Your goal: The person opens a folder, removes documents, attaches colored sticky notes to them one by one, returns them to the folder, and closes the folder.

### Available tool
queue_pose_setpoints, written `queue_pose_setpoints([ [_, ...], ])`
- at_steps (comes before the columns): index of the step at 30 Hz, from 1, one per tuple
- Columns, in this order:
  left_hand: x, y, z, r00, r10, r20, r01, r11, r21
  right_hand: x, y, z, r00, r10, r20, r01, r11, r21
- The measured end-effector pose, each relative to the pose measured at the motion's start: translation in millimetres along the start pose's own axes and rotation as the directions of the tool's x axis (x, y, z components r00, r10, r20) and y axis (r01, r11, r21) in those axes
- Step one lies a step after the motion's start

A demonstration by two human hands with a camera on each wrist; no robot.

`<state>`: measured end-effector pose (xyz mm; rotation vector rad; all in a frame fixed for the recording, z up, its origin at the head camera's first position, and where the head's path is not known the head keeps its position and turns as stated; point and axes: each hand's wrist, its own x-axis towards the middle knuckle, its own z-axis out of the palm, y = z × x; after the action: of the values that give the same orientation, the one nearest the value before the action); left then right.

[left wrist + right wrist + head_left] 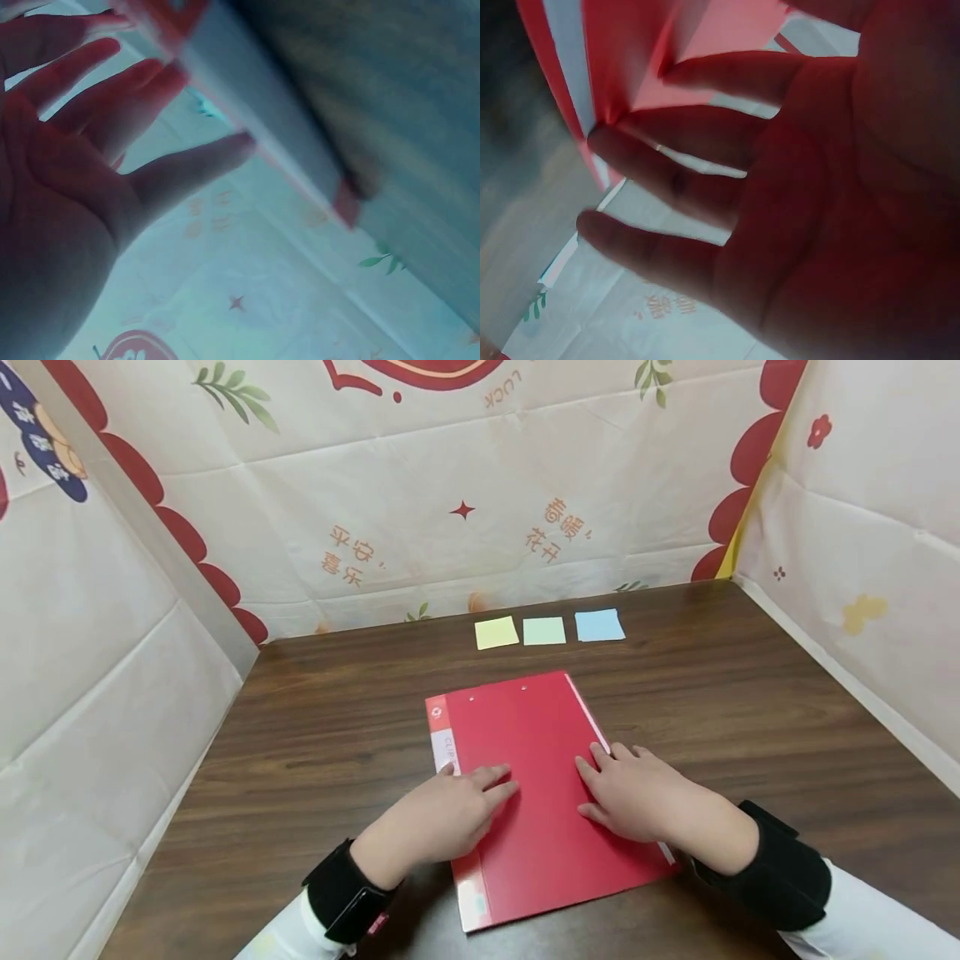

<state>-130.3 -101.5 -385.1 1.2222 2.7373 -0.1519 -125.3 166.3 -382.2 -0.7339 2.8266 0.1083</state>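
A closed red folder point(525, 727) lies flat on the brown wooden table point(322, 735), its spine to the left. My left hand point(487, 785) rests palm down on the folder's left half, fingers straight. My right hand point(603, 760) rests palm down on the right half, with its fingertips near the folder's right edge. In the left wrist view the left hand point(112, 97) shows an open palm with straight fingers. In the right wrist view the right hand point(675, 172) has spread fingers lying against the red folder point(622, 52).
Three sticky notes lie in a row beyond the folder: yellow point(497, 632), green point(543, 631), blue point(598, 625). Printed cloth walls point(450, 510) close in the table at the back and on both sides. Bare wood shows left and right of the folder.
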Motion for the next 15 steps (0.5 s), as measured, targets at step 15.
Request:
queue_pose_setpoints([
  [15,21.6,-6.4,15.4,0.998,-0.048,0.029,0.05,0.995,-0.086,-5,4,6,0.997,0.069,0.022,-0.069,0.997,0.021],
])
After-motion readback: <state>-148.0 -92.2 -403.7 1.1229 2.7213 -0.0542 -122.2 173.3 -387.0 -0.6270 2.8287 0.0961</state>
